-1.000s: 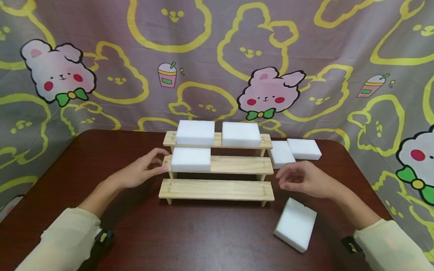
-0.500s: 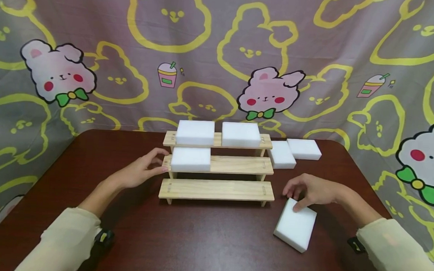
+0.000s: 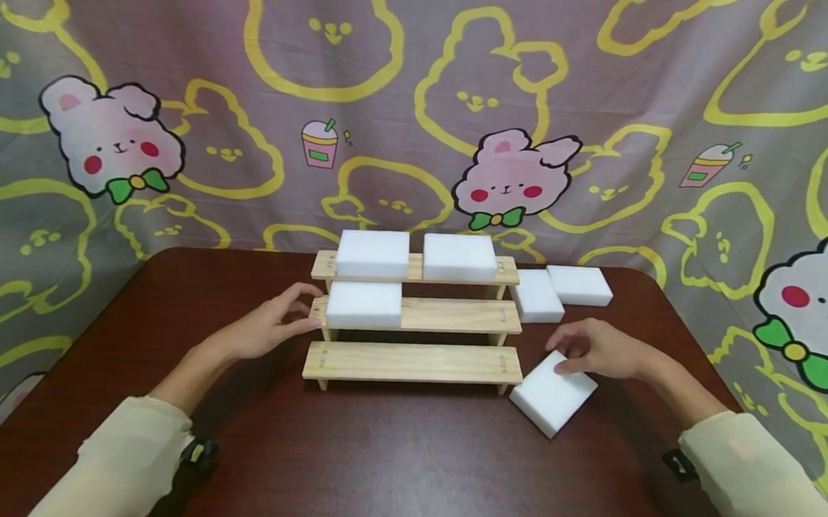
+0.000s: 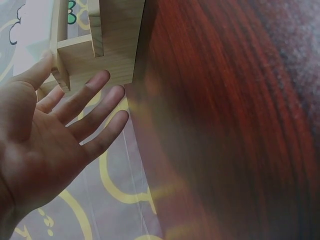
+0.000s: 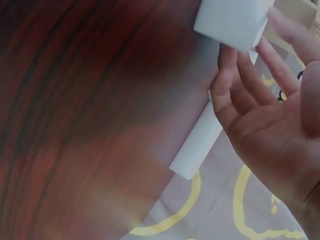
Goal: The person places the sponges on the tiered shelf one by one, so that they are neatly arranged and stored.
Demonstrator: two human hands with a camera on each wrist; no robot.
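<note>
By the right hand [image 3: 602, 353], thumb uppermost, a white foam block [image 3: 551, 392] is being pinched; it is being held to that hand's near left, beside the bottom wooden tier [image 3: 408, 363], long axis slanting.

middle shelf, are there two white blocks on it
No, the middle shelf bears just one white block, at its left end.
</note>
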